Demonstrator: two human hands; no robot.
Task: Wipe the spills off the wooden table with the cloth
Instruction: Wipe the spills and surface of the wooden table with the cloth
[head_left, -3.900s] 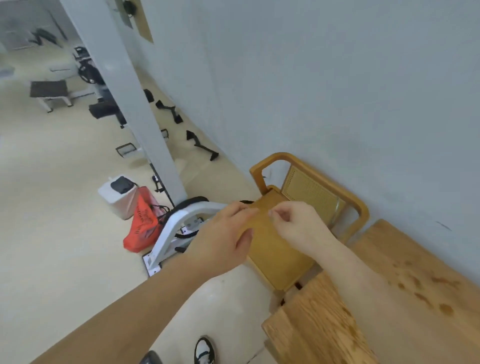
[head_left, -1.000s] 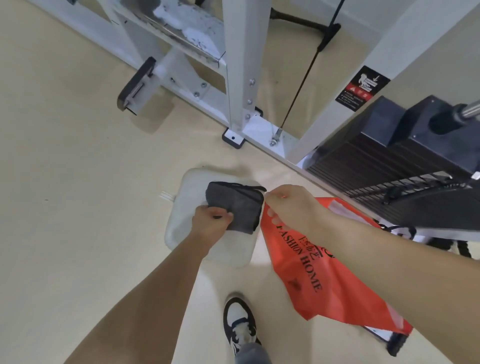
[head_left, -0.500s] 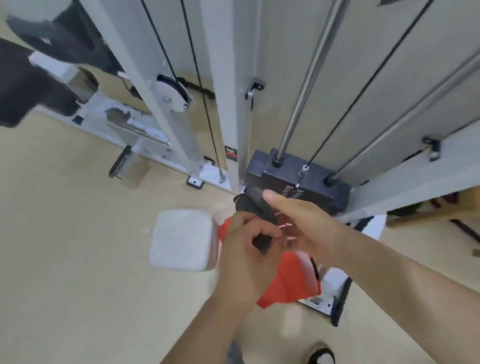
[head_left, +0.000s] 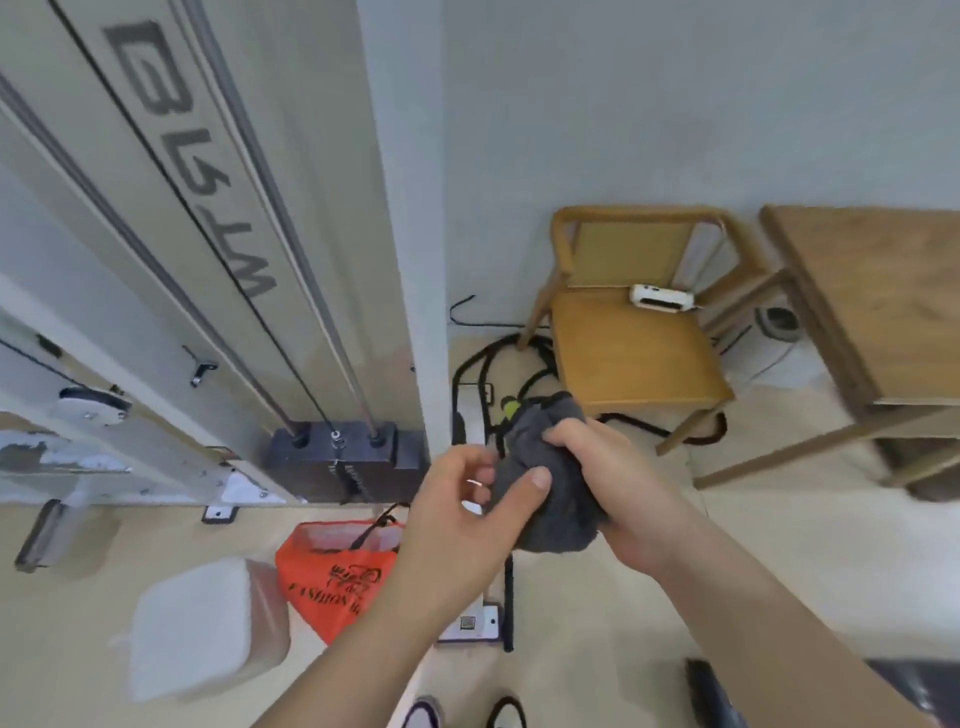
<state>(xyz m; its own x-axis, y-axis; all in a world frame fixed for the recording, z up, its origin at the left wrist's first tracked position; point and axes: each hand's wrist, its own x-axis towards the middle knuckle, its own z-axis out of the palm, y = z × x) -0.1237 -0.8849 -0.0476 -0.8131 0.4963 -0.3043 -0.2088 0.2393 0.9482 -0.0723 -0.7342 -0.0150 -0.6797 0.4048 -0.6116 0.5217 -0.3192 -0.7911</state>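
Note:
A dark grey cloth (head_left: 550, 483) is bunched up in front of me at about waist height. My right hand (head_left: 613, 488) grips it from the right, fingers wrapped over the top. My left hand (head_left: 467, 514) touches its left side, thumb pressed on the fabric and the other fingers loosely curled. The wooden table (head_left: 878, 306) stands at the far right against the wall, well away from both hands. No spills are visible on the part of it that shows.
A wooden chair (head_left: 639, 343) with a small white device (head_left: 662, 299) on its seat stands between me and the table. A cable gym machine (head_left: 332, 452) fills the left. An orange bag (head_left: 332, 577), a white bin (head_left: 192, 629) and black cables (head_left: 483, 374) lie on the floor.
The view has swung right from the bin and machine toward the chair and table. The cloth, taken off the bin by my left hand, now sits mainly in my right hand.

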